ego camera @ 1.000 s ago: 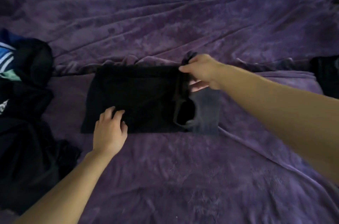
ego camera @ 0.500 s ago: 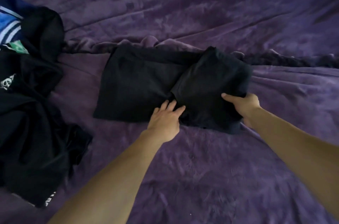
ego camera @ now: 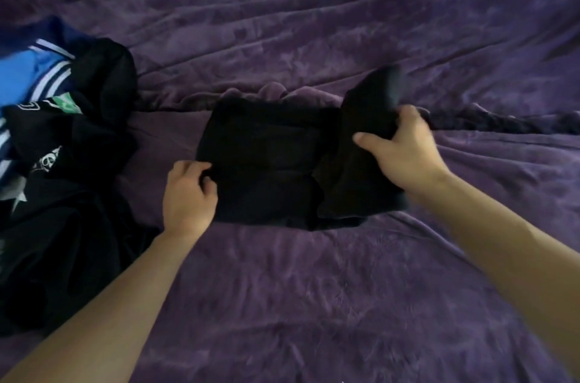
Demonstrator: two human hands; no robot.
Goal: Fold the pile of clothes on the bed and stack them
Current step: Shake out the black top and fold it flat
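The black garment [ego camera: 266, 163] lies half-folded on the purple bed [ego camera: 314, 304]. The left hand [ego camera: 188, 194] pinches its left edge; the right hand [ego camera: 401, 150] grips the raised right end. It looks soft, light and floppy, so holding edges seems best.

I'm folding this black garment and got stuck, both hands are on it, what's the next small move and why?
Probably carry the raised end in your right hand over to the left and lay it flat on the black garment. That end is bunched and lifted, not yet folded down, while your left hand grips the opposite edge. The unfolded pile waits at the left.
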